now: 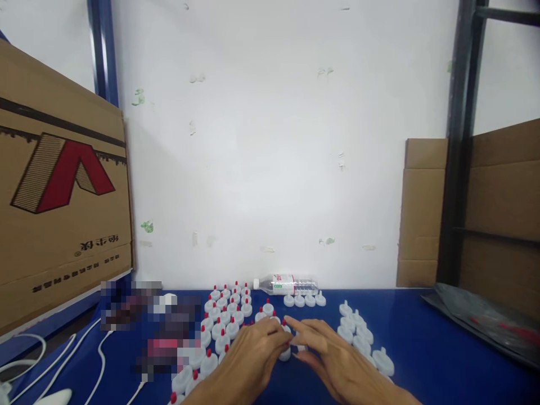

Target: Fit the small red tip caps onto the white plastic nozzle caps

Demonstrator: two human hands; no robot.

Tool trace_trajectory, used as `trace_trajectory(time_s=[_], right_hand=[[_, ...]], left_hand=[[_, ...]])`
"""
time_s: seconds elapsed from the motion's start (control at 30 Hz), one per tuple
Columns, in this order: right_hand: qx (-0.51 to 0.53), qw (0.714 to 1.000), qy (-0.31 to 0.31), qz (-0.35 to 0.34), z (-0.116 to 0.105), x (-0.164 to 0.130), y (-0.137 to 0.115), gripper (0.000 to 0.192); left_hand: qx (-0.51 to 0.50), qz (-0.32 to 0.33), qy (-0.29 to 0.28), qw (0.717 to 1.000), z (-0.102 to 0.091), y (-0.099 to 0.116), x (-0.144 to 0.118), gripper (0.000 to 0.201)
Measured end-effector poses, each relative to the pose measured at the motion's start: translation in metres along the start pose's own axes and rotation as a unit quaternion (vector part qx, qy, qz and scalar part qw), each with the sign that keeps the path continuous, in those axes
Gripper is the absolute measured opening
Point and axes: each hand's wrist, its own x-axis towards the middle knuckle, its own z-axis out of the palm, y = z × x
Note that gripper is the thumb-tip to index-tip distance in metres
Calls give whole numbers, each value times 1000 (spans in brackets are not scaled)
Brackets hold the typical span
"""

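My left hand (258, 350) curls in from the left, fingers closed by a white nozzle cap (285, 355) at the middle of the blue table. Its fingertips meet those of my right hand (327, 350). Between my right thumb and fingers shows part of a white piece (301, 350), mostly hidden; it looks like another cap. Left of my hands stand rows of white nozzle caps with red tips (219, 328), and a few more (267, 308) sit just beyond my left hand. White caps without red tips (361, 343) stand to the right of my right hand.
A clear plastic bottle (283, 284) lies by the wall, with several white caps (310, 300) before it. A large carton (63, 169) stands left. White cables (101, 360) and pixelated items cover the table's left side. A grey plastic bag (485, 320) lies right.
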Motion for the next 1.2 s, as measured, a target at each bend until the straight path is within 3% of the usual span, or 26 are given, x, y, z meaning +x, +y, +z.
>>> trace_trajectory(time_s=[0.13,0.23,0.3,0.43,0.67,0.83,1.0,1.2], right_hand=[[38,990,7,133,2,0,-6,56],[53,978,-30,198,5,1,-9,42],[46,982,-37,180,7,0,-9,37],[39,991,-25,124,13,-5,-6,46],[51,996,38,55,10,-6,-9,51],[103,994,35,28,5,-1,-10,50],[54,998,39,-7,8,-5,-3,49],[55,996,-9,73,3,7,-12,28]], left_hand=[[-21,-13,19,1000,-5,4,0,28],[-12,-16,17,1000,-5,0,1,27],[14,-24,7,1000,-2,-5,2,24],[57,-46,-6,997,4,-11,2,18],[-13,-1,-22,1000,-9,3,-2,25],[-42,11,-28,999,-19,10,0,22],[-55,19,-43,997,-21,13,0,23],[52,-16,-29,998,-28,6,3,21]])
